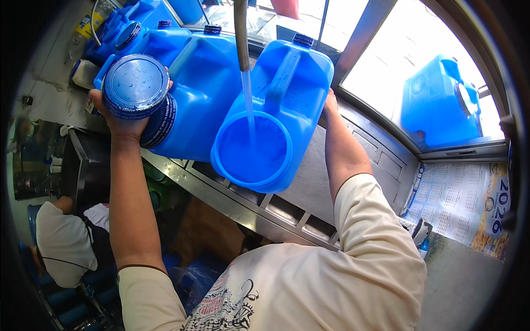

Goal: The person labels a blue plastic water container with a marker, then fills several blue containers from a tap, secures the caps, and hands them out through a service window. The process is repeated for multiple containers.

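Note:
Water runs from a hose (pixel 242 37) through the wide round mouth of a blue plastic water jug (pixel 308 70), whose large cap is off. My right hand (pixel 331 101) rests against the right side of this jug, its fingers mostly hidden behind it. On the left, my left hand (pixel 128 124) grips a round blue screw cap (pixel 136 85) with a printed seal band around its rim, held face up. Just behind and below it is the capped mouth of a neighbouring blue jug (pixel 207 91). The jugs stand side by side, small dark caps on their tops.
A stainless steel counter (pixel 314 173) with slots runs beneath the jugs. More blue containers (pixel 153 16) crowd the upper left. Beyond the window frame (pixel 364 37) stands another blue jug (pixel 439 103). A person (pixel 66 244) is at lower left. A calendar (pixel 451 198) hangs at right.

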### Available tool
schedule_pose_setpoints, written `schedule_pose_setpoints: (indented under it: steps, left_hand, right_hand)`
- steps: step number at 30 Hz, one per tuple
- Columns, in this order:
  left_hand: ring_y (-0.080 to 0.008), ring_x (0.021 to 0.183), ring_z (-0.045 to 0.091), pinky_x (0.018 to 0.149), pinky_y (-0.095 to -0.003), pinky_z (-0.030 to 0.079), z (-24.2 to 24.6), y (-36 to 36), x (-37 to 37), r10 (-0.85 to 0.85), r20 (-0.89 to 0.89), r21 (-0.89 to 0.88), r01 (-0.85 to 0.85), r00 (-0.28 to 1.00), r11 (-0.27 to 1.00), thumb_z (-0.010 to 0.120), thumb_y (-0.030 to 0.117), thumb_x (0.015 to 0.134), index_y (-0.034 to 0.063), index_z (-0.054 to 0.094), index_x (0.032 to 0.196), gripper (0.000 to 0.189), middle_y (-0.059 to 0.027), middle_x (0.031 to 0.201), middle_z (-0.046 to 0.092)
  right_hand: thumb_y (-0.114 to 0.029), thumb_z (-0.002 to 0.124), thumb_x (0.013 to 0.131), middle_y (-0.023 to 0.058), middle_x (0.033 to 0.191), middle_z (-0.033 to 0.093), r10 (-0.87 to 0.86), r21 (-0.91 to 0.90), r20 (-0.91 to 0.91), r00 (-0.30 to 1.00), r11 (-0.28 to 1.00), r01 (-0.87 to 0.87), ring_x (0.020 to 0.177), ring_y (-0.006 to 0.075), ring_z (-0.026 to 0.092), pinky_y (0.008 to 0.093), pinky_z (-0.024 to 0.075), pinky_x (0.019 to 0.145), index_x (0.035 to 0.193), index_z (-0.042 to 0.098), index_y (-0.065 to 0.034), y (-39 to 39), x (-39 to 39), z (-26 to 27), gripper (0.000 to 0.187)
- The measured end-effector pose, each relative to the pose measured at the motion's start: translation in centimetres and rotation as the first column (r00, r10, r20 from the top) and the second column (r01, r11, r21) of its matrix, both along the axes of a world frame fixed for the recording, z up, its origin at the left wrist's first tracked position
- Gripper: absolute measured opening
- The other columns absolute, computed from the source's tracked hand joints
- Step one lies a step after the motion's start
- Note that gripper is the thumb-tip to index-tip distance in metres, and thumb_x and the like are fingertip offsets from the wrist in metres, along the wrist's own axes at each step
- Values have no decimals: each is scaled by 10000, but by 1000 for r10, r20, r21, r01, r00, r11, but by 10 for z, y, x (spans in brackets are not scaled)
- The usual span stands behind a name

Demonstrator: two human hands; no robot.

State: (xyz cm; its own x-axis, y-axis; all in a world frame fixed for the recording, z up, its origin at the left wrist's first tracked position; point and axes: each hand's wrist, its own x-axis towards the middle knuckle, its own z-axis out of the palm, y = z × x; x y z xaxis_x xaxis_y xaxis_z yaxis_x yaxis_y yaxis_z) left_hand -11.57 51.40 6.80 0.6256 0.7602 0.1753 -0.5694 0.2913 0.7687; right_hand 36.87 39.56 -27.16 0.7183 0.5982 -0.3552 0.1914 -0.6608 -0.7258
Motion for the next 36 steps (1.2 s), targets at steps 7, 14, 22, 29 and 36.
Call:
schedule_pose_setpoints:
  steps: [7, 14, 22, 29, 36]
  left_hand:
    - [-531, 1421, 255, 1153, -706, 182, 0, 0, -2, -8, -15, -6, 8, 1000, 1000, 694, 749, 717, -18, 273, 1512, 1182, -329, 1526, 289]
    - [-531, 1412, 273, 1155, -696, 196, -2, 3, 6, 6, -4, -32, -6, 1000, 999, 698, 753, 708, -20, 284, 1507, 1186, -332, 1514, 305]
    - [-528, 1404, 293, 1150, -698, 211, 0, 0, 3, 11, -19, -3, -11, 1000, 1000, 676, 767, 719, -10, 280, 1512, 1179, -326, 1516, 308]
    - [-524, 1401, 303, 1143, -703, 222, 0, -2, 4, 27, -42, 18, -27, 999, 999, 672, 778, 711, -7, 276, 1512, 1189, -319, 1514, 316]
    - [-462, 1360, 389, 1118, -682, 299, 0, 0, 1, 37, -64, 28, -35, 997, 999, 645, 814, 700, 34, 345, 1493, 1152, -248, 1497, 381]
  right_hand:
    - [-537, 744, 772, 217, 1487, 457, 49, 43, 19, 999, 998, -50, 1381, 329, 448, 426, 386, 1130, 1483, 404, -37, 5, 10, -8, 934]
    - [-507, 675, 849, 163, 1493, 461, 245, -82, 220, 944, 969, -233, 1372, 328, 451, 440, 390, 1116, 1464, 460, -156, -4, 16, 18, 741]
    - [-508, 662, 856, 171, 1497, 454, 266, -144, 217, 939, 960, -239, 1377, 327, 448, 443, 387, 1119, 1478, 443, -149, -3, 11, 22, 751]
    - [-467, 678, 864, 184, 1476, 479, 158, -85, 223, 962, 986, -142, 1378, 321, 447, 428, 382, 1124, 1480, 434, -109, -8, 18, -4, 753]
    - [-465, 705, 844, 201, 1467, 484, 128, -34, 194, 973, 992, -123, 1372, 327, 454, 424, 384, 1125, 1480, 426, -81, -11, 10, 6, 793]
